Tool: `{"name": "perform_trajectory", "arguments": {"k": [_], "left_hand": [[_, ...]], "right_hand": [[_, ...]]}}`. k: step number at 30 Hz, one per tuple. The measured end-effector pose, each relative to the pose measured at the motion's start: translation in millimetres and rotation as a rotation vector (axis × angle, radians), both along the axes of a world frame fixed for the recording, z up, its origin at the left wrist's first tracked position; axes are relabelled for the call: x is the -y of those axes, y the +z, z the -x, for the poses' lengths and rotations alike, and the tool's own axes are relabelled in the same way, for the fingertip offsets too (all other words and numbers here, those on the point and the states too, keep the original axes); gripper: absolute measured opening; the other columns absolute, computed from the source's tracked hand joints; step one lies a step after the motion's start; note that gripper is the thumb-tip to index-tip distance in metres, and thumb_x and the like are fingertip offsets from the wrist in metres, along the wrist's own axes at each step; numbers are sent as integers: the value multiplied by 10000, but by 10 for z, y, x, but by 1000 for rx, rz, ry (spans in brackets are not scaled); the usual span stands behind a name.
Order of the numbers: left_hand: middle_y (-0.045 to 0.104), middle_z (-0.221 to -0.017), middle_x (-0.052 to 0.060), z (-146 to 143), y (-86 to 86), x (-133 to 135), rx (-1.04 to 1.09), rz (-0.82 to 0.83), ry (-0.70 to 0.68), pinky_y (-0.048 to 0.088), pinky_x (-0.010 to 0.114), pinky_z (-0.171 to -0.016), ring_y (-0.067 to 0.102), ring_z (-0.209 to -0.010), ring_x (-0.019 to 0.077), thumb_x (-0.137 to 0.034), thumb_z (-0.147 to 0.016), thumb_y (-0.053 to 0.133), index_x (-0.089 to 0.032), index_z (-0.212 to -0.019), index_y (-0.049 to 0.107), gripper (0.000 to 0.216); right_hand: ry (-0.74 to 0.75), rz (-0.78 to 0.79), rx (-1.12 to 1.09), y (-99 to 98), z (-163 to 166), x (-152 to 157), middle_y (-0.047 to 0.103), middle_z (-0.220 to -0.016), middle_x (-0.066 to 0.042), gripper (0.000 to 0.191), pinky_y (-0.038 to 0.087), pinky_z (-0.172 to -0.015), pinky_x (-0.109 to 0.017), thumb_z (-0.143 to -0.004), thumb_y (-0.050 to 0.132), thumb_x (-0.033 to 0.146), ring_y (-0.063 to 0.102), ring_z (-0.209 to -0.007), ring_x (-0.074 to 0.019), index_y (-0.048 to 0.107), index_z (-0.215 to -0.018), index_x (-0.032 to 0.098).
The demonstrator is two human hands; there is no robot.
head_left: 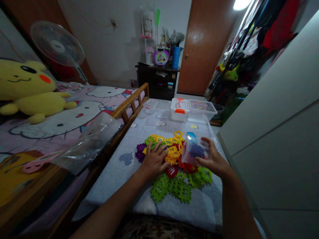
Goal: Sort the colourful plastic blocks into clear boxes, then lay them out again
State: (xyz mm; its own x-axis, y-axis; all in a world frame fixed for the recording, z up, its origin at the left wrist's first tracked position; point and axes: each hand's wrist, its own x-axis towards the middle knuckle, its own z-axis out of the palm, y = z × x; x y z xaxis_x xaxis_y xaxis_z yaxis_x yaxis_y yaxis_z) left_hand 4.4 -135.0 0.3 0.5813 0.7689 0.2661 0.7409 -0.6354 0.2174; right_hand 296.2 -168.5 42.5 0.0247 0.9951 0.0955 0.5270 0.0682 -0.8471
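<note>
A heap of flat plastic building pieces point(174, 156) in green, yellow, red and purple lies on a pale blue mattress point(139, 186). My left hand point(154, 161) rests on the heap with its fingers spread over the yellow and purple pieces. My right hand point(211, 159) grips a small clear plastic box point(194, 151), tilted over the pile, with purple pieces inside it.
Clear storage tubs point(199, 111) and a white box with orange clasps point(179, 109) stand at the mattress's far end. A wooden bed rail point(127, 106), a clear plastic bag point(92, 142) and a yellow plush toy point(30, 89) are on the left. A grey wardrobe point(274, 126) stands at right.
</note>
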Motion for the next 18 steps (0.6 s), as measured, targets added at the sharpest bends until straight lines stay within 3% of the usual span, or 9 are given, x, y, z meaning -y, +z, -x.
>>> {"name": "perform_trajectory", "arguments": {"k": [2,9,14,18], "left_hand": [[554,-1457,79,10,-6,1,-7,-1,45,119,615,-1208,372,-1423,319,-458,-904,607,-239,-1267,631,425],[540,-1469,106,-55,-66,30,-13,-57,201,151,636,-1198,364,-1431,341,-355,-930,555,-217,-1253,641,362],[521,-1483,124,-120,-106,28,32,-43,306,174,638,-1193,381,-1422,339,-224,-944,463,-195,-1369,572,440],[521,-1487,101,-115,-132,17,59,-15,276,196,618,-1191,378,-1427,317,-142,-924,404,-213,-1417,533,514]], "right_hand": [[-6,-4,39,16,-6,5,529,-1286,-140,822,554,-901,-461,-675,769,409,646,-1006,-276,382,-1377,225],[70,-154,189,74,132,-31,463,-1403,-110,724,393,-1127,-509,-697,773,441,474,-1325,-316,493,-1342,266],[80,-219,254,69,420,-77,488,-1412,-108,850,377,-1138,-546,-677,807,404,468,-1330,-324,436,-1434,287],[136,-260,289,119,527,-89,478,-1446,-93,927,354,-1145,-599,-654,835,376,431,-1361,-351,397,-1469,333]]}}
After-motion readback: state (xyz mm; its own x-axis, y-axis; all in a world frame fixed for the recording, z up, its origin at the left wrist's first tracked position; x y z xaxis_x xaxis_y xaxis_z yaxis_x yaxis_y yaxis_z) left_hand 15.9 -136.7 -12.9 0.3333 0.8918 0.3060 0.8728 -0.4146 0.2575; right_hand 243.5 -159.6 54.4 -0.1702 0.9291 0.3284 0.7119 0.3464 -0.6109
